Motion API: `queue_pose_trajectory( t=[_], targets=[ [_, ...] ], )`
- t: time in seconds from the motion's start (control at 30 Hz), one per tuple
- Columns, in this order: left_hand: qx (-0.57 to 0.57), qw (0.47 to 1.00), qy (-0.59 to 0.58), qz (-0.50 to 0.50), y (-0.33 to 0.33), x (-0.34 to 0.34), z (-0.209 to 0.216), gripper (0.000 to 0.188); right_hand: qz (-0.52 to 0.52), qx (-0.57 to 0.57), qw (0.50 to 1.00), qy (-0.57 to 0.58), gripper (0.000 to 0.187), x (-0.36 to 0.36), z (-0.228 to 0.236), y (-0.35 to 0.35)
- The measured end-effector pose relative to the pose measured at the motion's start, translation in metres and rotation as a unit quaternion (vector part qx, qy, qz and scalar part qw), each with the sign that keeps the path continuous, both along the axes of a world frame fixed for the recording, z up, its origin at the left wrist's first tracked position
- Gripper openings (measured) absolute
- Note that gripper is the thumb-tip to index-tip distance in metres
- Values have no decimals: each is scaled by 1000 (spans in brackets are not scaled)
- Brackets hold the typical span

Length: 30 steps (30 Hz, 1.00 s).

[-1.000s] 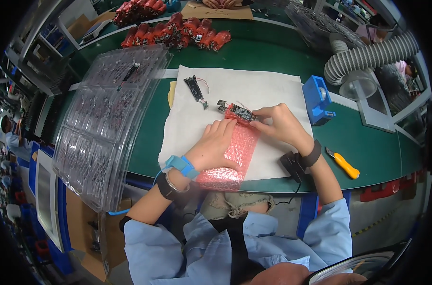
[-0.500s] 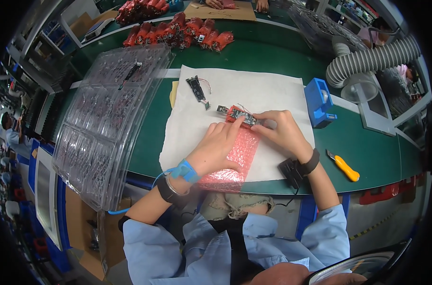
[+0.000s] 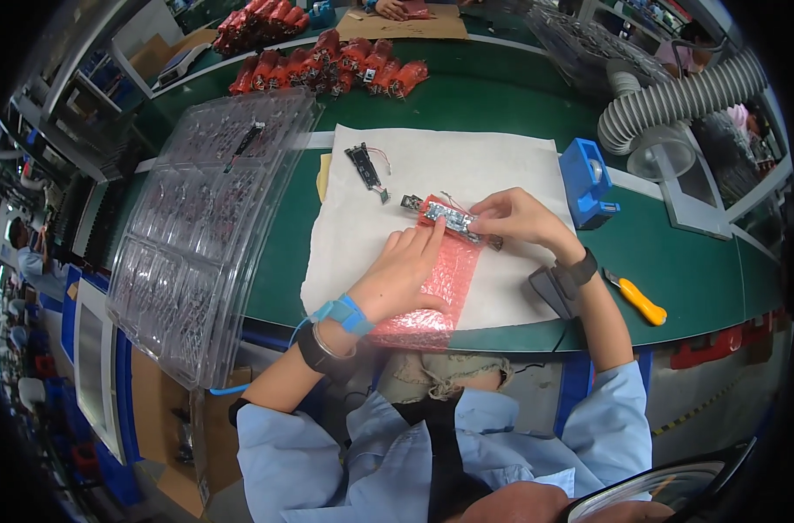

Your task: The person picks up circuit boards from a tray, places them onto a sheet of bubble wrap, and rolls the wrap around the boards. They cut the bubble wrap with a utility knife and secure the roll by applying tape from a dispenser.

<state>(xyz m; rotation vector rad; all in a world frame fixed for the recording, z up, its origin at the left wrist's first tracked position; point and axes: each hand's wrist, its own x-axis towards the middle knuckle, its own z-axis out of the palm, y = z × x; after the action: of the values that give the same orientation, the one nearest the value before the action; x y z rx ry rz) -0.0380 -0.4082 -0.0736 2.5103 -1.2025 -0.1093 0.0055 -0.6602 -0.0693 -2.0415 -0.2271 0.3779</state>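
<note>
A narrow circuit board [image 3: 450, 215] with silvery parts and thin wires lies across the upper end of a red bubble-wrap strip [image 3: 439, 301]. My left hand [image 3: 400, 272] rests on the wrap with its fingers stretched out. Its index fingertip presses the board near the middle. The thumb and fingers of my right hand [image 3: 523, 218] pinch the board's right end and partly cover it. Another dark circuit board [image 3: 364, 168], with pinkish wires and a small end piece, sits up and to the left on the white sheet [image 3: 493, 157].
Stacked clear plastic trays [image 3: 170, 218] stand on the left, one dark board on top. Red-wrapped bundles [image 3: 331, 65] pile up at the back. To the right are a blue tape dispenser [image 3: 586, 183], a yellow-handled cutter [image 3: 639, 303] and a ribbed hose [image 3: 684, 100]. Another person's hand shows beyond.
My right hand has shifted slightly and its wrist has turned, with the fingers still at the board's right end. My left hand stays on the board and wrap. The whole view has moved a little.
</note>
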Motion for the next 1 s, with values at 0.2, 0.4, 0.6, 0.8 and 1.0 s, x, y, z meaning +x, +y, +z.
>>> queue_pose_trajectory(
  t=[0.2, 0.4, 0.6, 0.8, 1.0],
  targets=[
    [-16, 1000, -9, -12, 2, -1, -5, 116, 46, 9, 998, 35, 42, -2, 0, 3],
    [-7, 999, -17, 28, 0, -7, 4, 102, 29, 13, 999, 20, 35, -7, 4, 8],
    [-29, 998, -18, 45, 0, 15, 25, 63, 22, 68, 996, 57, 30, -9, 6, 9],
    [-223, 970, -93, -43, -19, 89, 1, 20, 34, 52, 997, 52, 28, -9, 11, 15],
    [8, 999, 0, -36, -25, 95, 36, 13, 22, 49, 996, 66, 30, -11, 12, 12]
  ],
)
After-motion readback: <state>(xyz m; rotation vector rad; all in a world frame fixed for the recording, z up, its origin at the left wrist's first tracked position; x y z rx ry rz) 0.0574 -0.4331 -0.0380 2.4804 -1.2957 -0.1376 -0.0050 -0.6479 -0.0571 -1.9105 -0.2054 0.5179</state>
